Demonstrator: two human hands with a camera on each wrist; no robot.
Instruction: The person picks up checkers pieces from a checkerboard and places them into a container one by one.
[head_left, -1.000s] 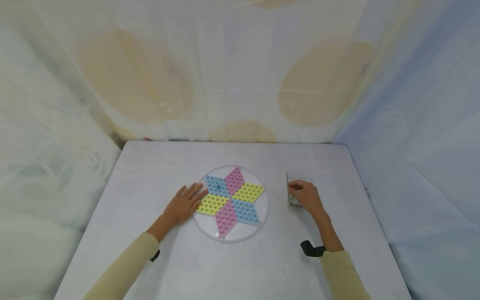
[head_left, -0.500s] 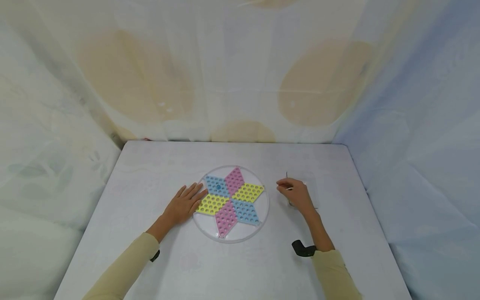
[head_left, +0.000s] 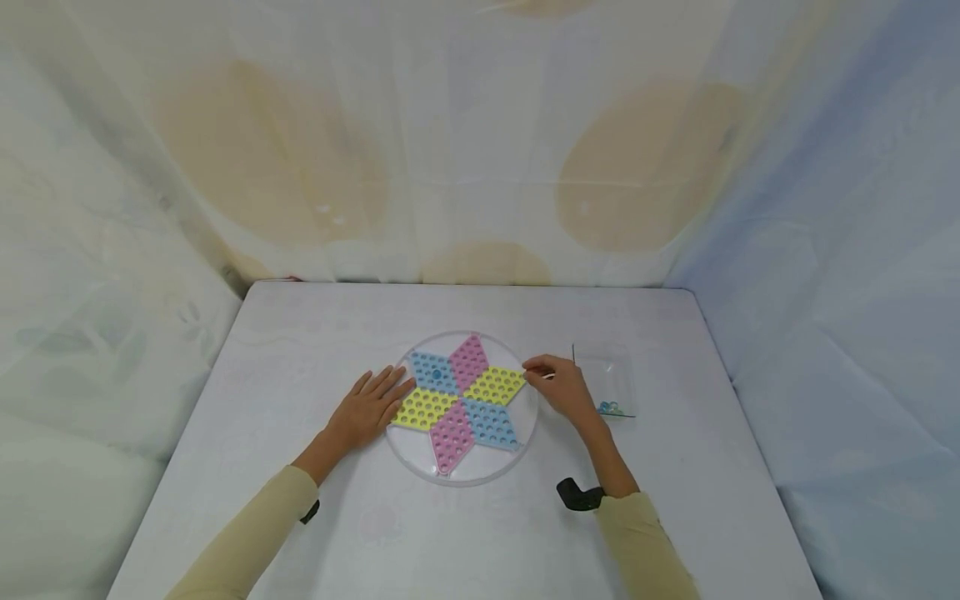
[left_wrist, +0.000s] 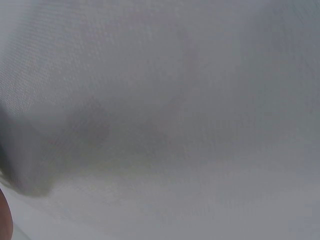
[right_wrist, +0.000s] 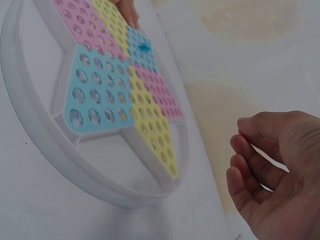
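Observation:
A round Chinese checkers board lies on the table, its six-pointed star in pink, yellow and blue. One blue marble sits in the upper-left blue point. My left hand rests with straight, spread fingers on the board's left rim. Above the right rim, by the yellow point, is my right hand, thumb and index fingertips together and the other fingers curled. In the right wrist view, no object shows between these fingertips; anything small there is hidden. The left wrist view is mostly blurred white cloth.
A clear box stands right of the board, with several marbles at its near edge. The white table is bounded by cloth hangings at the back and both sides. Black straps with mounts sit at the wrists.
My right hand has moved left from the clear box to the board's right rim, fingertips still together. The marbles in the box have come into view. The left hand stays still.

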